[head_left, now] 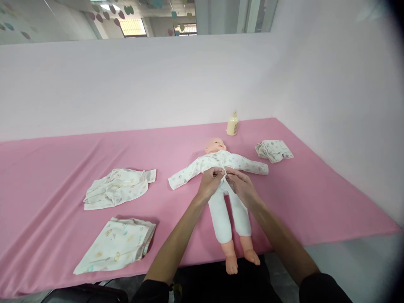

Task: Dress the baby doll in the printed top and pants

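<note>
A baby doll [216, 144] lies on its back with its feet toward me, dressed in a white patterned long-sleeved top [189, 170] and plain white trousers [220, 214]. The sleeves stretch out to both sides. At the doll's waist my left hand [211, 182] pinches the front of the top. Opposite it, my right hand [241, 185] also pinches there, its fingers curled together. Between the hands the cloth is gathered into a narrow white strip, perhaps a tie or the edge. My fingers partly hide what they grip.
A crumpled patterned garment [118, 189] lies at left, with a folded patterned cloth [116, 246] nearer me. Behind the doll stands a cream pump bottle [232, 124]. Another folded garment [274, 150] is at right. White walls border the pink-covered table [63, 176].
</note>
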### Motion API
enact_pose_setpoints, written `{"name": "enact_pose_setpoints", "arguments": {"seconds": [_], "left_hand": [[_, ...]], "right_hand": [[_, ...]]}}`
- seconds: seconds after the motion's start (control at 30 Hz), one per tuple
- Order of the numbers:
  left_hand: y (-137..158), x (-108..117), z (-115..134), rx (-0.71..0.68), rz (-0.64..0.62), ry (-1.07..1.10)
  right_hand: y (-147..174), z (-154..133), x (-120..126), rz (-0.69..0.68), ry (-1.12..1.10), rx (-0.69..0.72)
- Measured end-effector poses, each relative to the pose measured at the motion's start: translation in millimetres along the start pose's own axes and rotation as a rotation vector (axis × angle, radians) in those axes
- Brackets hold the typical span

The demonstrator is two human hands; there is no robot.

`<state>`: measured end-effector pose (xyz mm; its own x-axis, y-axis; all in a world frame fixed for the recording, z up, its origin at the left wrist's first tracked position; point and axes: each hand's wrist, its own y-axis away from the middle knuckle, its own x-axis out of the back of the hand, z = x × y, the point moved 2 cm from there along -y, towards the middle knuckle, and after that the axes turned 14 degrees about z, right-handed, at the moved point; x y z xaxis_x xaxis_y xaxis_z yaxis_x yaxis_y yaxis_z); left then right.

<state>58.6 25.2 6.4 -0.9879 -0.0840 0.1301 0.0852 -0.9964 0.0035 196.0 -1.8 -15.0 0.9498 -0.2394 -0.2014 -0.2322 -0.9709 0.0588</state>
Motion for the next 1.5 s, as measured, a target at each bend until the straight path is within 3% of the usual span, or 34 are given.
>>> {"name": "enact_pose_setpoints", "arguments": {"seconds": [0.17, 0.27, 0.4, 0.53, 0.83, 1.1, 1.4, 1.5], "left_hand": [[9, 2, 5, -0.221, 0.006, -0.407], [19, 0, 7, -0.336, 0.024, -0.595], [28, -5, 9, -0.390, -0.012, -0.719], [25, -6, 7, -0.428, 0.011, -0.778], [18, -6, -1, -0.577, 0.098, -0.748], [17, -10, -1, -0.646, 0.049, -0.754], [16, -14, -5, -0.663, 0.126, -0.843], [17, -13, -4, -0.652, 0.098, -0.843]], "right_hand": [[-2, -1, 5, 0.119, 0.268, 0.082], [-4, -7, 5, 0.101, 0.434, 0.184], [-8, -21, -1, 0.022, 0.617, 0.281], [-20, -29, -4, 0.038, 0.732, 0.292], [-34, -22, 1, -0.040, 0.442, 0.036], [-34, -24, 12, -0.074, 0.160, -0.041], [-39, -15, 21, -0.049, 0.205, -0.053], [-39, -17, 21, -0.043, 0.217, -0.049]]}}
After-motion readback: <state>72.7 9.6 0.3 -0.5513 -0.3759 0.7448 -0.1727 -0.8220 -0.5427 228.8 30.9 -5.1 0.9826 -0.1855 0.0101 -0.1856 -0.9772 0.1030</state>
